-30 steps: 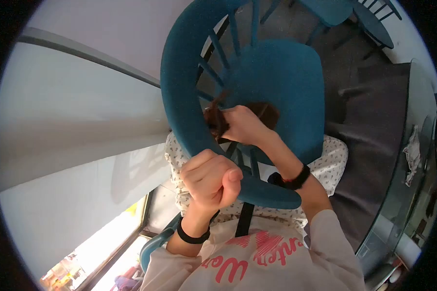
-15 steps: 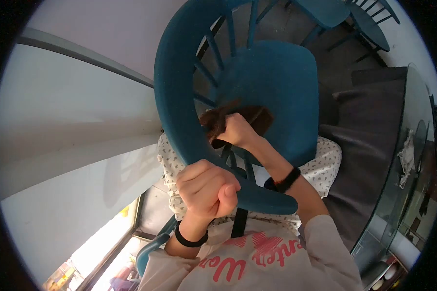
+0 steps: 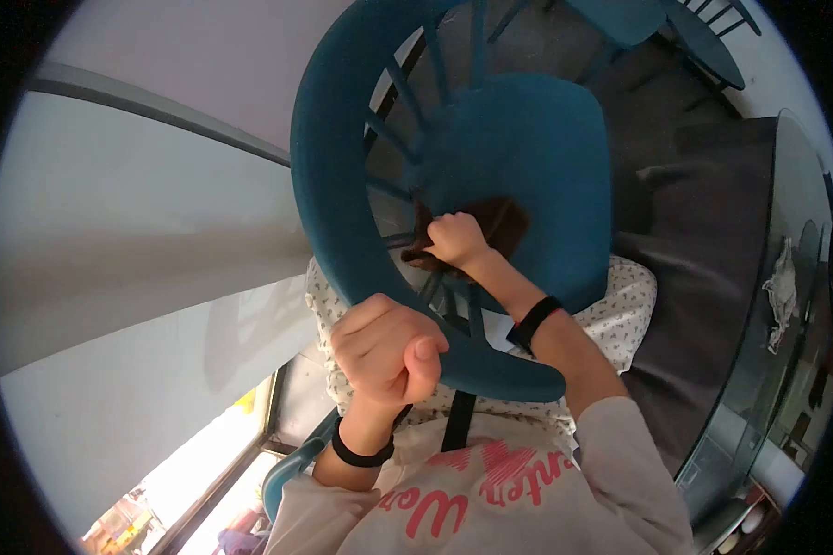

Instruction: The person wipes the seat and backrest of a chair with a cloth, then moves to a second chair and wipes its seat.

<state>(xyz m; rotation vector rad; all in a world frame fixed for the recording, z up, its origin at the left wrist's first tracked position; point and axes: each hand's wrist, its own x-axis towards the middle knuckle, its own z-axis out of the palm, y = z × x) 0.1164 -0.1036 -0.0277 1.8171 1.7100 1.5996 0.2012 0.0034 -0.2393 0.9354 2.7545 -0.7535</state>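
A blue wooden chair (image 3: 329,153) with a curved back rail and thin spindles stands right in front of me. My left hand (image 3: 389,351) is closed round the near part of that rail, thumb toward the right. My right hand (image 3: 457,242) grips a brown cloth (image 3: 503,225) inside the curve of the back. The cloth lies bunched near the left rear of the blue seat (image 3: 528,139), by the spindles, and part of it is hidden under my fingers.
A pale wall panel (image 3: 157,222) runs close along the left. On the right is a glass-topped table (image 3: 759,314) with a dark grey cloth (image 3: 690,259) hanging beside it and a crumpled whitish item (image 3: 781,296) on top. More blue chairs (image 3: 703,42) stand at the back right.
My right hand has shifted slightly right with the brown cloth, which is now gathered differently beside the spindles. My left hand stays on the rail.
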